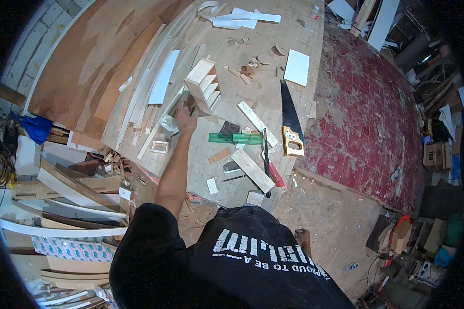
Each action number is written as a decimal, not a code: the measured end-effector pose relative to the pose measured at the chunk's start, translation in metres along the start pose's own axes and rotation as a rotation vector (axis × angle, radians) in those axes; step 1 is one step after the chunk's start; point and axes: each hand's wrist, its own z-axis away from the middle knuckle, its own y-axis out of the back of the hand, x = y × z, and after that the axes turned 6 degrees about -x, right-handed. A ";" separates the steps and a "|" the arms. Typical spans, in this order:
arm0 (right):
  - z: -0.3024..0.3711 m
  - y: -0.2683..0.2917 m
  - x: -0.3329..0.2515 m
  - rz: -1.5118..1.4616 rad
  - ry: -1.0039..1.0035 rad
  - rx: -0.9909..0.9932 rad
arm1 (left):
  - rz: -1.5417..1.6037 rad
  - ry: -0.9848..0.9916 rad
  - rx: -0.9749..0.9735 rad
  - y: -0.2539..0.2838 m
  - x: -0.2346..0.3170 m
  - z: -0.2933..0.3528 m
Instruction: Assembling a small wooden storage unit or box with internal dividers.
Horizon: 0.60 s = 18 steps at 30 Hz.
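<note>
My left hand (186, 119) reaches over the workbench to the foot of a small wooden shelf unit (201, 85) with several slanted shelves. Its fingers are drawn together, partly hidden, and what they hold is too small to make out. A crumpled clear plastic bag (167, 122) lies beside this hand. At my right side, low and mostly behind my body, a little of my right hand (303, 239) shows; its fingers cannot be read. Right of the shelf unit lie a green ruler (227, 138), wooden strips (258, 122) and a handsaw (293, 135) with a wooden handle.
A white board piece (297, 67) lies near the saw's tip. Long wooden strips and large plywood sheets (108, 46) cover the bench's left side. Offcuts (250, 70) are scattered farther back. Stacked boards (77, 198) stand at left; a red tiled floor (363, 118) stretches to the right.
</note>
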 end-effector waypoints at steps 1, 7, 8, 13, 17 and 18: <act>-0.015 -0.005 0.009 -0.006 -0.004 0.001 | 0.011 0.027 0.002 -0.007 -0.010 0.012; -0.046 -0.032 -0.041 0.675 0.091 0.039 | -0.216 0.110 -0.186 0.006 -0.089 0.157; -0.046 -0.032 -0.043 0.679 0.085 0.041 | -0.137 0.190 -0.196 0.004 -0.084 0.178; -0.052 -0.044 -0.061 0.815 0.293 0.099 | -0.045 0.312 -0.166 0.005 -0.093 0.220; -0.065 -0.025 -0.025 0.560 0.151 0.075 | -0.115 0.243 -0.133 -0.016 -0.056 0.180; -0.046 -0.038 -0.051 0.520 0.132 0.009 | -0.221 0.203 -0.113 -0.014 -0.061 0.165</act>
